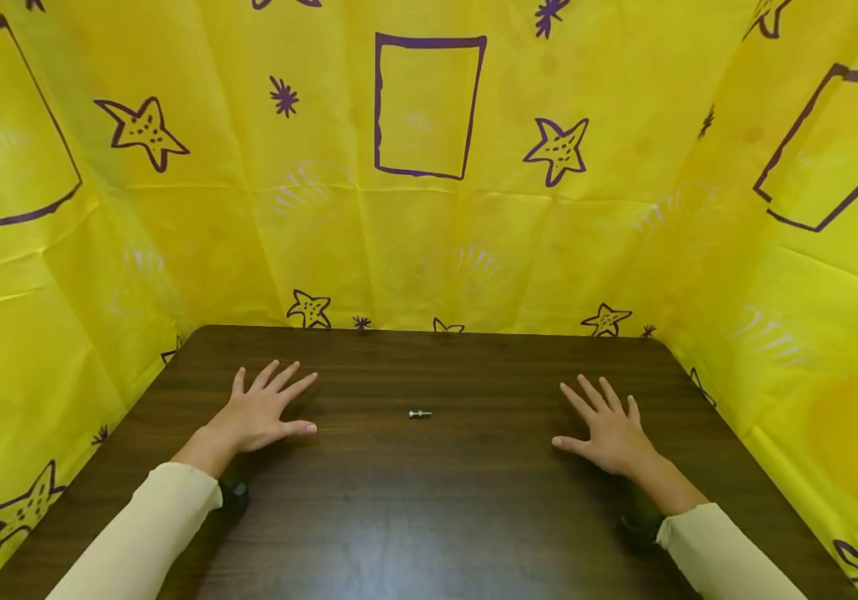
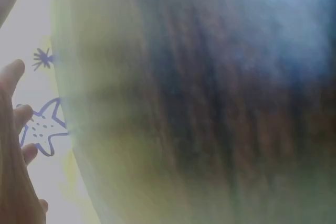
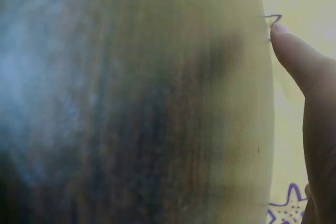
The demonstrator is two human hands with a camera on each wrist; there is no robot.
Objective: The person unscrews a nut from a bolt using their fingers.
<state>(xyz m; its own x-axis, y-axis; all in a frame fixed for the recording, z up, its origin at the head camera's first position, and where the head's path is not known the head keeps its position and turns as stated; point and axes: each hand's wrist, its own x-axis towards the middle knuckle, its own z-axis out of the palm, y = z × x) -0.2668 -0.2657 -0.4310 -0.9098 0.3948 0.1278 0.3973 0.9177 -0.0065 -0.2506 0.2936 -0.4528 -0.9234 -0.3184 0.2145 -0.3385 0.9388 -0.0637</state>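
A small silver bolt (image 1: 419, 414), with what looks like a nut on its shank, lies on its side near the middle of the dark wooden table (image 1: 429, 500). To its left, my left hand (image 1: 256, 415) is spread palm down with straight fingers, holding nothing. My right hand (image 1: 612, 433) is spread the same way on the other side, well apart from the bolt. Fingers of the left hand (image 2: 18, 140) show at the edge of the left wrist view. The thumb side of the right hand (image 3: 320, 103) appears in the right wrist view. Neither wrist view shows the bolt.
Yellow cloth (image 1: 429, 242) printed with purple starfish and frames hangs behind the table and along both sides. Each wrist carries a dark strapped device, seen at the left cuff (image 1: 181, 500) and right cuff (image 1: 687, 529). The table's far edge has rounded corners.
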